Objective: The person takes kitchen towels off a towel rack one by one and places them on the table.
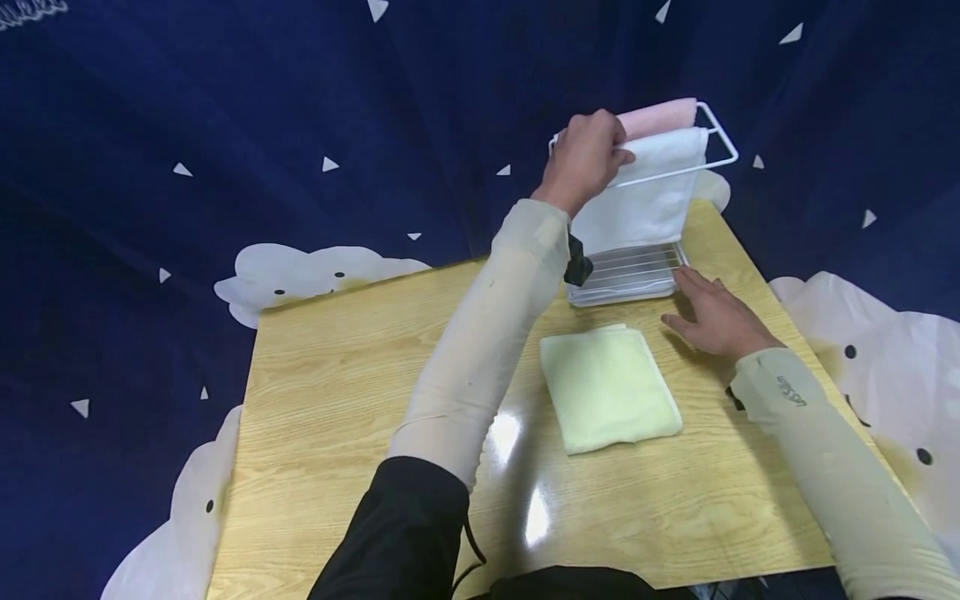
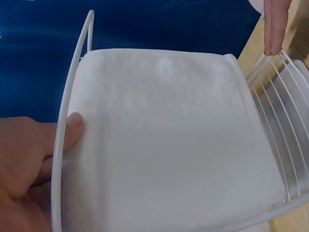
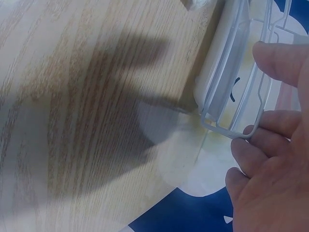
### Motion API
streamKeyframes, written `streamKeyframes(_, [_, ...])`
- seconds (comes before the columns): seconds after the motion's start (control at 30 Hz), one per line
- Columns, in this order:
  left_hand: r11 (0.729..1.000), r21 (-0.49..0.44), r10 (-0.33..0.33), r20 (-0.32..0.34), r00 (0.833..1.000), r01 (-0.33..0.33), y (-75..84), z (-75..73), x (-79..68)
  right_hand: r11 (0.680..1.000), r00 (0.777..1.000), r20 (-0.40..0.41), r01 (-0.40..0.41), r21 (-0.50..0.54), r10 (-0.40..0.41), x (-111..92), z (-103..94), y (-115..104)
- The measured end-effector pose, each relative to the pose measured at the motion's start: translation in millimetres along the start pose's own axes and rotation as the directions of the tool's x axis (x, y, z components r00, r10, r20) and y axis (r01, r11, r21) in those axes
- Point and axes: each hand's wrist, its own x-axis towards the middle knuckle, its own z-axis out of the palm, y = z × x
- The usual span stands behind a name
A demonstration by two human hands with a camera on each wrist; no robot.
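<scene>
A white wire rack (image 1: 723,135) stands near the table's back edge, over a shallow white tray (image 1: 622,294). Over its top bars hang a white towel (image 1: 660,192) and, behind that, a pink towel (image 1: 662,118). At the rack's upper left, my left hand (image 1: 585,160) pinches the white towel's edge; its thumb presses the cloth in the left wrist view. My right hand (image 1: 716,321) touches the rack's lower right corner with its fingertips, thumb held apart. In the right wrist view, the wire base (image 3: 236,134) meets those fingertips.
A folded pale yellow towel (image 1: 611,387) lies flat on the wooden table (image 1: 337,417) in front of the rack. A dark blue curtain (image 1: 300,100) hangs close behind the table, with white cloud shapes (image 1: 885,358) along the table's sides.
</scene>
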Motion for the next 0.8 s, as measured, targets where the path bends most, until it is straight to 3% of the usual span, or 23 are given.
streamKeyframes(0.27, [0.999,0.030,-0.036,0.016,0.999,0.035,-1.4,0.6,-2.9,1.000,1.000,-0.002,-0.004,-0.006,0.004,0.0,1.8,-1.2])
streamKeyframes(0.8, [0.999,-0.018,-0.039,0.016,0.999,0.040,-3.0,2.7,-5.0,1.000,1.000,0.004,-0.001,-0.012,0.001,-2.0,2.0,-1.9])
